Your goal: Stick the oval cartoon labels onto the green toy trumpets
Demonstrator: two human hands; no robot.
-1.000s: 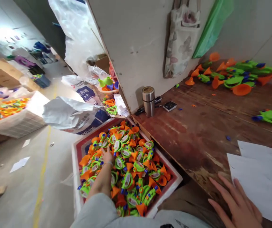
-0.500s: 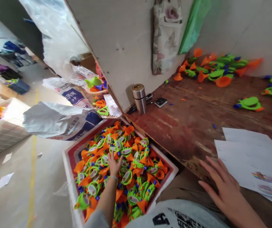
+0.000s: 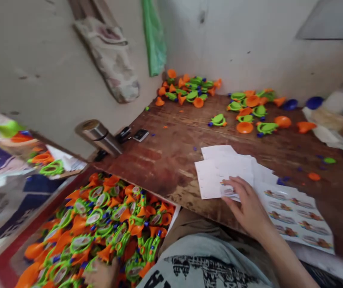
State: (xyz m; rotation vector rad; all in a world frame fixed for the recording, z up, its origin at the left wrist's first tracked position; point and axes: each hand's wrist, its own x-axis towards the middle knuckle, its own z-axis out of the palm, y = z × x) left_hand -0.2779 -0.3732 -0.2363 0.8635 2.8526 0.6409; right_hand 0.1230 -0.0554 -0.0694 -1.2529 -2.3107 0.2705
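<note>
My left hand (image 3: 101, 274) is low in the view, blurred among many small orange and green toy horns (image 3: 95, 218). Its fingers are partly hidden, so I cannot tell whether they hold one. These horns fill a box with a white and red rim (image 3: 8, 258), and many carry an oval sticker. My right hand (image 3: 246, 204) lies over white paper sheets (image 3: 209, 176) on the table, fingers stretched out and holding nothing. Close to its wrist is a sticker sheet (image 3: 297, 216) printed with brown and rainbow-coloured pictures.
A steel flask (image 3: 102, 138) stands by the left partition, next to a small black box (image 3: 140, 135). More toy horns (image 3: 192, 90) are piled along the back of the brown table (image 3: 159, 160). A cloth bag (image 3: 111, 60) and green plastic (image 3: 155, 44) hang above.
The view has swung right toward the table. My right hand has moved from near the table edge onto the paper sheets. My left hand is still at the box of toy horns.
</note>
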